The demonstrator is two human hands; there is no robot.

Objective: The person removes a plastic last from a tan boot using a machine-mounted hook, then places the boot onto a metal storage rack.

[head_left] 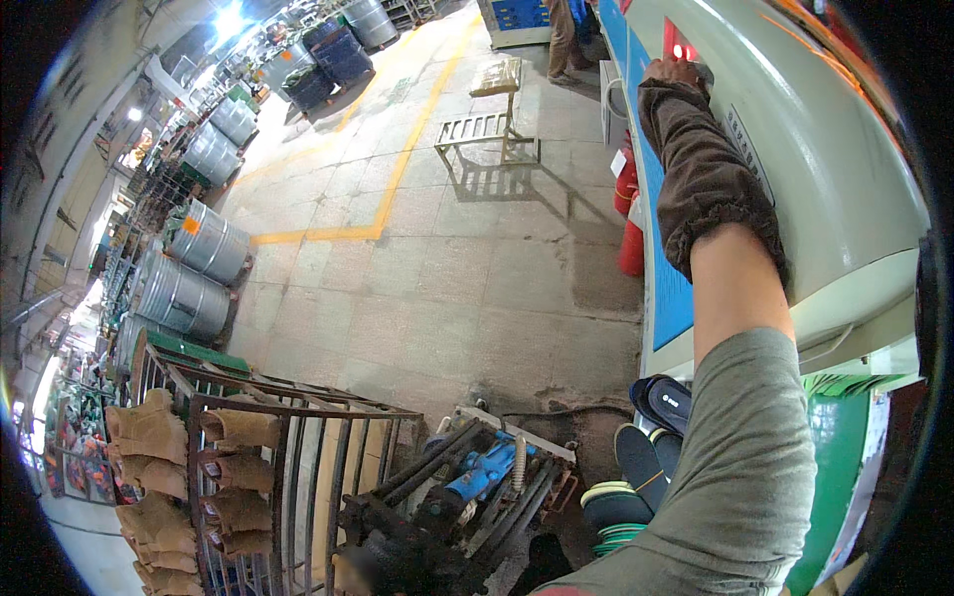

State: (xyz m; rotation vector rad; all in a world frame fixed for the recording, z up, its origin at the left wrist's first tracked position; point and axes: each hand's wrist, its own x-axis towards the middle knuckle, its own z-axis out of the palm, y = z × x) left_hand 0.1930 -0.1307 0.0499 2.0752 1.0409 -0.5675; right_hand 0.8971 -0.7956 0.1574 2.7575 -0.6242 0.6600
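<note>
My right arm, in a grey sleeve with a dark brown sleeve cover, reaches up along a large pale machine (825,149). At its far end my right hand (676,72) is on the machine's upper part, right below a red panel (680,38) with a glowing light. The fingers are bent; what they grip is hidden. Below the arm, dark shoe insoles or soles (636,452) lie stacked with green-rimmed pieces (618,536). My left hand does not show.
At the lower left a metal rack (288,402) carries tan boots (243,427). Beside it stands machinery with a blue motor (487,467). Red fire extinguishers (631,243) stand by the machine. Farther off are a slatted metal stand (475,129), steel drums (209,243) and another person's legs (561,40).
</note>
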